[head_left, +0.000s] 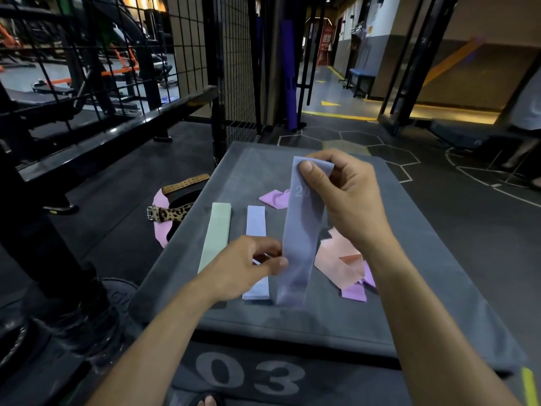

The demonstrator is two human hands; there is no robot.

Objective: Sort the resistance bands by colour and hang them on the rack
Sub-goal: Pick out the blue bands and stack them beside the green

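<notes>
Your right hand [342,200] pinches the top end of a long, flat, grey-blue elastic resistance band [301,238], thumb pressed on its front face and fingers closed behind it. The band hangs upright above the table, and its lower end reaches down to the dark grey padded table [409,259]. Pale digits printed near the band's upper part read "2" followed by a second character partly covered by your thumb; it cannot be read with certainty.

Your left hand [248,265] is closed on the left edge of the same band at its lower half, thumb and fingertips pinching the material.

On the table, a pale green flat band [216,235] lies straight at the left. Just beside it, to the right, lies a light lavender-blue flat band [255,221], its middle hidden by your left hand. A crumpled lilac-pink band [273,198] lies farther back, behind the held band. To the right of the held band, a folded salmon-pink band [339,259] lies over a purple band [354,294].

Large grey numerals "03" [248,375] are printed on the black surface below the table's near edge.

On the floor left of the table lies a leopard-print belt with a metal buckle [168,213], beside a tan perforated leather strap [186,183].
</notes>
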